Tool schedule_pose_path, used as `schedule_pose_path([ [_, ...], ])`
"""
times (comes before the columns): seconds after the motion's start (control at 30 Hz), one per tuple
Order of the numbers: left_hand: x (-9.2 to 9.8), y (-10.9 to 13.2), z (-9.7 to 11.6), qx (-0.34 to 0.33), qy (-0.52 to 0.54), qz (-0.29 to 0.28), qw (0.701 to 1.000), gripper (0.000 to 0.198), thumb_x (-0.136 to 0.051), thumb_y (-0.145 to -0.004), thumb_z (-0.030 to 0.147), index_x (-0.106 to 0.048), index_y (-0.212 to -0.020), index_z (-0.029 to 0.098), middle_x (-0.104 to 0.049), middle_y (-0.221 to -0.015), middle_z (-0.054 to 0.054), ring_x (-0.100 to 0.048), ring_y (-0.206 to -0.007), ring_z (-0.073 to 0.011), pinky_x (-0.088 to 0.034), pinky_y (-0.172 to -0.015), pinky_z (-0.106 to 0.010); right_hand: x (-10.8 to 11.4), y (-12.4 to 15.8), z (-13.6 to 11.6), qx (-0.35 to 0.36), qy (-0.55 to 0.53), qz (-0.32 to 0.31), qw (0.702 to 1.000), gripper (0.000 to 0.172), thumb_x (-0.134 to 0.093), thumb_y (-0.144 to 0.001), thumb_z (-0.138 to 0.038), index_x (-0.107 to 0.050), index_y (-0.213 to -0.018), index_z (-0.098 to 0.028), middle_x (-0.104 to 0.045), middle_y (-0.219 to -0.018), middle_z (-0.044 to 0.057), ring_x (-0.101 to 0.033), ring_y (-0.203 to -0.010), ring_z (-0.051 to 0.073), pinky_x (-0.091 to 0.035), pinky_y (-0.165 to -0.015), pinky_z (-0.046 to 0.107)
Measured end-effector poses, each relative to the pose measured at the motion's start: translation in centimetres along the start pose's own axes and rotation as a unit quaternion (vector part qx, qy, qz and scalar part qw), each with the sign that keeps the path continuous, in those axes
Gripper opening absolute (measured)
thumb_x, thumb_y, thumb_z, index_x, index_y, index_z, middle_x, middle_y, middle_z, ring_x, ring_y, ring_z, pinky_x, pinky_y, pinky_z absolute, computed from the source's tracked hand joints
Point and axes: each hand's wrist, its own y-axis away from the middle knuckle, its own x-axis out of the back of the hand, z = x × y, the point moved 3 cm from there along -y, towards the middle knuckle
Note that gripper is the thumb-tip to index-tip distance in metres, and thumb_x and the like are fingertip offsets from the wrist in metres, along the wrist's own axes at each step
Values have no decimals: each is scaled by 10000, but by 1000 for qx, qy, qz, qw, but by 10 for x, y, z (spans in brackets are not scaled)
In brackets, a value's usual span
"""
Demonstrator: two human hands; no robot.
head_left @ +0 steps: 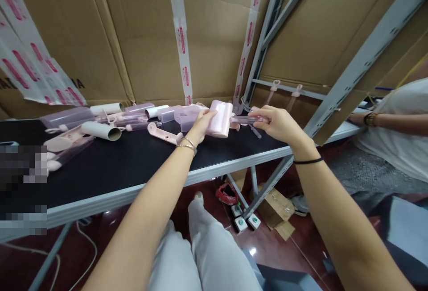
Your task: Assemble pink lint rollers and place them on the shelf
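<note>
My left hand [200, 126] is closed around a glossy pale pink lint roller [220, 120], which is held above the black tabletop. A translucent pinkish handle [241, 120] sticks out of its right side. The fingers of my right hand [272, 122] pinch the far end of that handle. Just left of my left hand lies a pink curved roller bracket [163, 134]. Behind the hands lie lilac translucent covers [187, 114], partly hidden by my left hand. A small screwdriver-like tool [255, 131] rests on the table below my right hand.
White paper rolls [102, 130], purple covers [68, 117] and pink parts crowd the table's left side. Cardboard [140, 36] walls the back. Two looped handles [296, 92] hang on the frame at right. Another person's arm [388, 119] is at far right. Foot switches [240, 224] sit on the floor.
</note>
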Motion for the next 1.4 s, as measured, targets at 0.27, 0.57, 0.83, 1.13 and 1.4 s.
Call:
schedule_pose_path([
  [0.27,-14,14,7,22,47,-65,997,359,-629,-837,379,-632,-1100,135,-741,-879,-93,-699,-777,-187,-542,-785,-303,7,-11,-4,13,-82,-15,996,315,-662,-753,-268,-750,-1046,-191,-662,-887,44,-532,-693,141,-446,-732,306],
  [0.57,-10,19,15,-37,195,-43,979,314,-647,-792,297,-646,-1064,140,-742,-984,-72,-693,-966,-187,-546,-927,-314,17,-48,-3,-111,-120,189,968,508,-526,-896,-381,-466,-1382,-242,-572,-1209,85,-588,-947,179,-505,-846,328],
  [0.83,6,6,17,-54,274,87,956,356,-586,-859,473,-584,-1098,209,-721,-958,-45,-681,-994,-181,-565,-908,-335,-36,-54,99,-340,157,16,927,528,-567,-843,-181,-450,-1281,90,-510,-1293,324,-458,-1280,368,-337,-1067,452],
  [1.13,1,2,12,-62,252,102,960,444,-576,-853,537,-580,-1145,204,-726,-943,-44,-694,-980,-195,-573,-872,-321,-65,-74,144,-384,197,-133,892,473,-657,-764,-107,-624,-1235,-92,-583,-1268,229,-428,-1312,348,-379,-1012,481],
  [1.4,0,-1,9,-51,248,113,961,441,-572,-866,520,-593,-1167,198,-727,-973,-44,-694,-988,-188,-567,-865,-292,-65,-84,155,-346,95,-84,930,268,-642,-797,-124,-720,-1051,-95,-687,-1094,186,-623,-1085,279,-457,-906,326],
])
